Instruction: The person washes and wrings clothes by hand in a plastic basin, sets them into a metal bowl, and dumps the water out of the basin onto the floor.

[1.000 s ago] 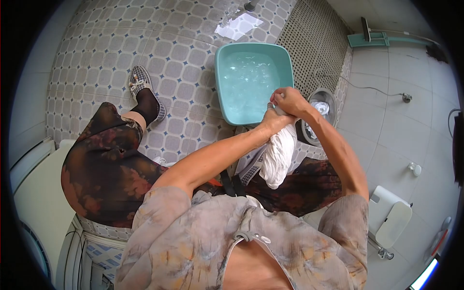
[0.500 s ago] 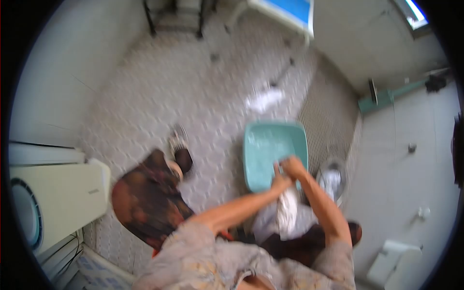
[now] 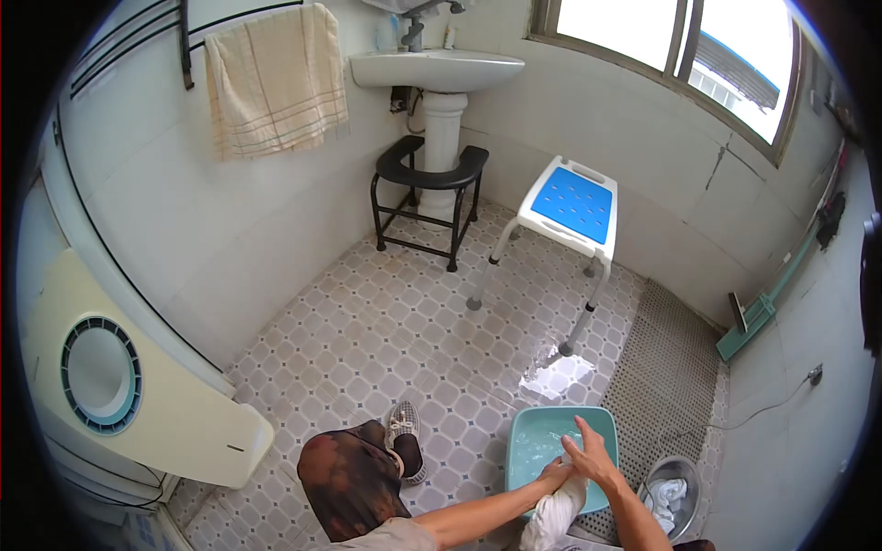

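A bunched white cloth (image 3: 556, 516) hangs over the near rim of a green basin (image 3: 516, 450). My left hand (image 3: 554, 474) is closed around the upper end of this cloth. Right beside it, my right hand (image 3: 591, 455) has its fingers stretched out over the basin, its heel close to the cloth. Water shimmers inside the basin. To the right of my right forearm stands a metal bucket (image 3: 695, 496) with white fabric (image 3: 665, 501) in it.
Ahead is a white shower stool with a blue seat (image 3: 574, 200), near a wet patch (image 3: 559, 375) on the tiles. A black-framed toilet seat chair (image 3: 432, 173) stands by the pedestal sink (image 3: 436, 69). A perforated mat (image 3: 663, 367) lies at right; a cream appliance (image 3: 175, 422) is at left.
The view has tilted up, bringing the sink and window in. My right hand, bent together with the left over the cloth before, now has its fingers extended. My left hand still grips the cloth.
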Demonstrator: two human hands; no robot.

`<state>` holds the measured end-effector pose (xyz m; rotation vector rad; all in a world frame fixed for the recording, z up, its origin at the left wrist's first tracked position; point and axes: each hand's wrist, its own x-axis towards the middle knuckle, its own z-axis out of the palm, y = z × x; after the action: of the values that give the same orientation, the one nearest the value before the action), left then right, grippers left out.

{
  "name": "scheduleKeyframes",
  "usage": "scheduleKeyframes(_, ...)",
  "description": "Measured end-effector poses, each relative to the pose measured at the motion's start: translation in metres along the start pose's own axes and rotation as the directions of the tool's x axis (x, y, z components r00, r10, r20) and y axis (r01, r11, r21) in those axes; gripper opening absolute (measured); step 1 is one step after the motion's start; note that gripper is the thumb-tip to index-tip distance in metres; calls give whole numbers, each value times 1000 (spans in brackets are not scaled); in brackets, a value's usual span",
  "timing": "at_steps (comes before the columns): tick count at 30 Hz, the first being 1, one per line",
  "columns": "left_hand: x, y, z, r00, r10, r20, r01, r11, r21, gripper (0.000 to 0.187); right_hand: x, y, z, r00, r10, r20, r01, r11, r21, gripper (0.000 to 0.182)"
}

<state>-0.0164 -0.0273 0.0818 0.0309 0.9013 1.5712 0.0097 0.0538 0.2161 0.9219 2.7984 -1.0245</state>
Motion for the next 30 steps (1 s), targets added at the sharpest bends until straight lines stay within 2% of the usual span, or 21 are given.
scheduleKeyframes(2, 13, 2, -12, 997, -15, -69, 17, 999, 33, 57, -25, -37, -22, 972, -199, 122, 171, 963, 210, 75)
scheduleKeyframes(3, 32, -13, -26, 994, 18, -105, -2, 988, 154, 46, -39, -56, -30, 939, -304, 162, 242, 917, 317, 73)
scheduleKeyframes(5, 26, -11, -31, 992, -45, -117, 58, 992, 115, 45, -65, -83, -30, 800, -562, 210, 492, 815, 306, 72)
scheduleKeyframes(6, 18, -4, -30, 990, -93, -107, 100, 993, 64, 45, -75, -90, -25, 752, -601, 271, 589, 797, 133, 71)
scheduleKeyframes(8, 5, 8, -30, 982, -162, -102, 161, 987, -15, 45, -94, -102, -15, 662, -625, 415, 736, 646, -201, 70)
scheduleKeyframes(11, -9, 26, -23, 968, -233, -90, 223, 969, -107, 45, -111, -124, -37, 719, -595, 360, 695, 616, -371, 69)
scheduleKeyframes(14, -25, 45, -14, 955, -284, -84, 267, 949, -164, 46, -119, -105, -50, 800, -572, 182, 600, 775, -199, 77)
scheduleKeyframes(15, -32, 53, -10, 951, -297, -84, 279, 944, -177, 46, -122, -101, -55, 788, -574, 223, 614, 761, -211, 80)
scheduleKeyframes(18, -52, 78, 6, 943, -325, -78, 314, 941, -122, 50, -129, -91, -66, 723, -602, 338, 671, 729, -136, 88)
scheduleKeyframes(19, -59, 85, 13, 938, -338, -83, 331, 940, -90, 51, -127, -87, -66, 711, -622, 329, 690, 707, -155, 86)
scheduleKeyframes(20, -61, 88, 18, 932, -351, -87, 347, 936, -59, 52, -122, -83, -67, 653, -675, 344, 749, 641, -166, 80)
scheduleKeyframes(22, -61, 87, 22, 937, -340, 83, 347, 931, -111, 52, -105, -78, -72, 518, -768, 376, 854, 490, -176, 68)
scheduleKeyframes(23, -62, 85, 21, 932, -327, 160, 349, 927, -138, 53, -99, -79, -75, 490, -804, 337, 868, 488, -98, 69)
scheduleKeyframes(25, -51, 80, 17, 933, -294, 206, 324, 936, -135, 58, -87, -83, -86, 437, -863, 254, 884, 465, 59, 72)
scheduleKeyframes(27, -35, 71, 12, 933, -254, 255, 298, 942, -151, 60, -81, -86, -91, 410, -885, 220, 892, 439, 105, 74)
scheduleKeyframes(30, -19, 62, 3, 952, -174, 250, 229, 950, -211, 60, -75, -85, -95, 383, -898, 214, 902, 414, 121, 76)
